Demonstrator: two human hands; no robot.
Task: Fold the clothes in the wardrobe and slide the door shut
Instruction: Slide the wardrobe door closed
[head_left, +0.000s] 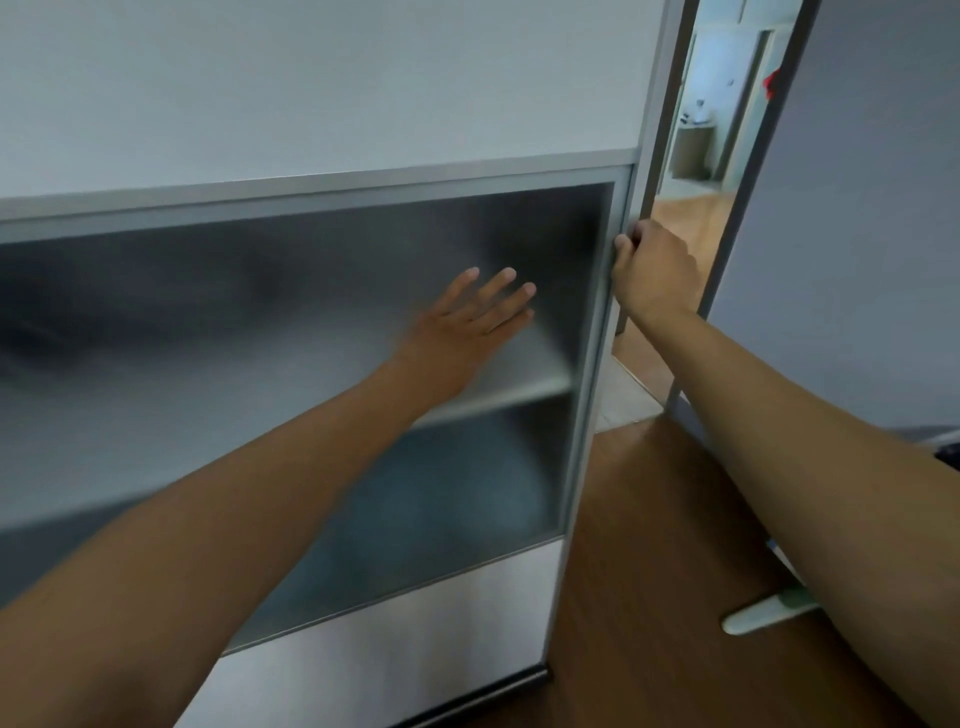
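Frosted glass of the door (260, 322) lies under the straight, spread fingers of the left hand (462, 332); right hand (655, 270) grips the door's edge beside them, fingers curled behind.

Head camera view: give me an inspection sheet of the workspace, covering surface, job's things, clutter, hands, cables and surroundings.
Surface: wooden floor, below and to the right of the door.
Job's things: sliding door with a frosted panel; a shelf shows dimly behind it; clothes cannot be made out.
Clutter: one pale object on the floor, partly behind the right forearm.
Hands: left hand flat against the frosted panel, fingers straight; right hand curled round the door's right edge.
Cables: nothing seen.
Surroundings: grey wall at right; a lit room shows through a narrow gap.
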